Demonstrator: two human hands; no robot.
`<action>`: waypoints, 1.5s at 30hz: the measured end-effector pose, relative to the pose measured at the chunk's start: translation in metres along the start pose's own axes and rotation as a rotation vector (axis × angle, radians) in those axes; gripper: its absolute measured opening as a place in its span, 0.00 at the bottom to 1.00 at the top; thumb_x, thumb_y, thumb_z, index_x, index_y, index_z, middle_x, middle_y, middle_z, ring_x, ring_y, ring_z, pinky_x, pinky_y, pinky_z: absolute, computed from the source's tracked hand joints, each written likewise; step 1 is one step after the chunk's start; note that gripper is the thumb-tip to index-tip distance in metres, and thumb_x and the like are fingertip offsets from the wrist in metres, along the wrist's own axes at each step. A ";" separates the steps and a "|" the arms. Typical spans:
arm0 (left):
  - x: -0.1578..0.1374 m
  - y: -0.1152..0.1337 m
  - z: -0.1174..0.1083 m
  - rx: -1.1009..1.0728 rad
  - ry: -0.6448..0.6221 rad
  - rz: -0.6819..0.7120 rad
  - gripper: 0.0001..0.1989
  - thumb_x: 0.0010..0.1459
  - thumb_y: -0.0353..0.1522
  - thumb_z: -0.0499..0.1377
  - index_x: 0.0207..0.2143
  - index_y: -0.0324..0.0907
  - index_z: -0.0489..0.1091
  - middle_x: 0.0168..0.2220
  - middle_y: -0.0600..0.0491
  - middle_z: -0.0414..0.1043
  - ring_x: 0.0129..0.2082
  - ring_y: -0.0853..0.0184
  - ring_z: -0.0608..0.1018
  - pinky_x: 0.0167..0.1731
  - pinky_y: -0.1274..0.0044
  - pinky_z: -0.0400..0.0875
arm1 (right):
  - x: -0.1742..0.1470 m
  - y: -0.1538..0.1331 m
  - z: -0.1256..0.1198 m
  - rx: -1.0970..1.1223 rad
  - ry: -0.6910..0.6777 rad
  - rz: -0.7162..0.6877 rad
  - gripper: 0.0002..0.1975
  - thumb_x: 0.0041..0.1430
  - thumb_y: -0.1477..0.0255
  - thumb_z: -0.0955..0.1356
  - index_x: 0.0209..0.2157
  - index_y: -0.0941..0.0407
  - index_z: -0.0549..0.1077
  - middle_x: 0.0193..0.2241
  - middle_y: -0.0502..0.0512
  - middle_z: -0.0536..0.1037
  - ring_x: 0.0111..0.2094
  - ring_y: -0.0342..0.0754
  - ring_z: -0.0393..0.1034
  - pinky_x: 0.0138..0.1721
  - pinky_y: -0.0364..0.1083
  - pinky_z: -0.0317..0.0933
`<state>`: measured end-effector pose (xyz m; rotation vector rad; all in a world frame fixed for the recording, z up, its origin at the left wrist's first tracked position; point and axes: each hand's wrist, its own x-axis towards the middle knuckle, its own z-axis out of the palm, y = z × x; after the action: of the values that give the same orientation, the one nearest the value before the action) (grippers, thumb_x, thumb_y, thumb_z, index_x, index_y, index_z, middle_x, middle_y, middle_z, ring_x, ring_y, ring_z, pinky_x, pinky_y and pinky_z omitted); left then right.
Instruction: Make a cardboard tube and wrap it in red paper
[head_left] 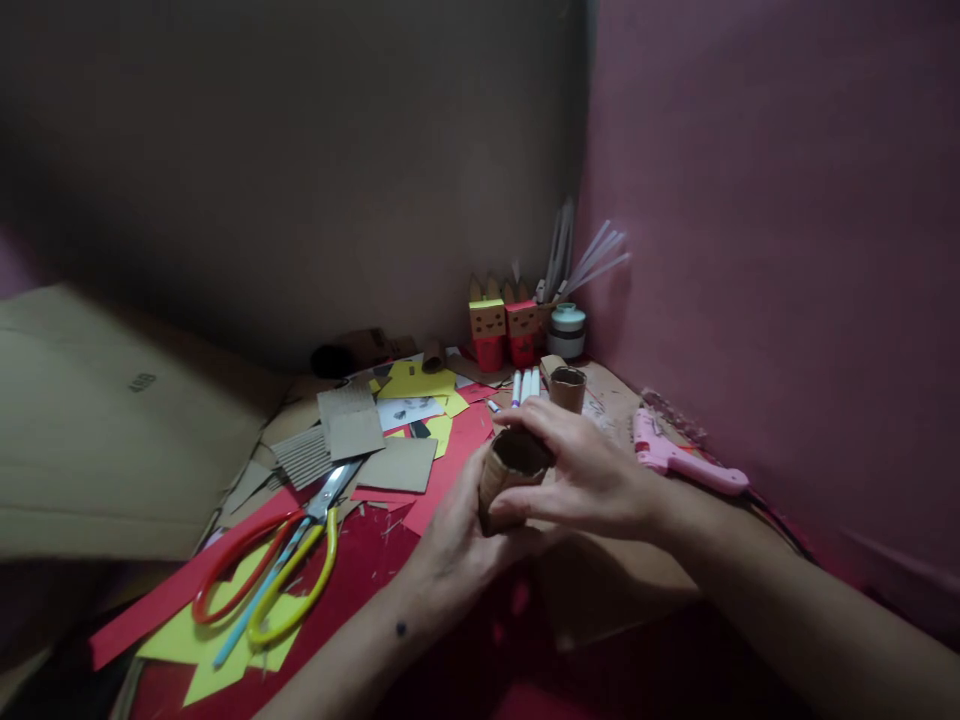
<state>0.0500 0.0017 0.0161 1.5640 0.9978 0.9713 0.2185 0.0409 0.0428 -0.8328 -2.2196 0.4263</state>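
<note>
Between my two hands is a short brown cardboard tube (496, 487), its open end facing up and tilted toward me. My left hand (457, 535) wraps its lower left side. From the right, my right hand (581, 465) grips the rim, thumb on the near side and fingers on the far side. Just beyond my right hand stands another cardboard tube (568, 392). Below my hands lies a flat sheet of brown cardboard (615, 590), partly in shadow.
Large scissors (296, 560) with red and yellow handles lie at left on paper scraps. A pink glue gun (686, 460) rests at right. Behind are several white markers (526, 388), two box-headed paper figures (504, 330), a lidded jar (567, 330) and white glue sticks (596, 258) by the wall.
</note>
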 end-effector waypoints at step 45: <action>-0.012 -0.005 -0.057 0.514 0.269 0.217 0.06 0.54 0.27 0.54 0.27 0.41 0.70 0.23 0.57 0.69 0.24 0.72 0.70 0.24 0.82 0.63 | -0.020 0.013 0.035 0.774 -0.172 0.306 0.21 0.56 0.66 0.68 0.52 0.53 0.68 0.49 0.56 0.72 0.50 0.51 0.65 0.50 0.51 0.59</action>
<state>-0.0076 0.0089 0.0195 2.0337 1.3634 1.1573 0.2094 0.0351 0.0023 -0.7079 -1.8219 1.4327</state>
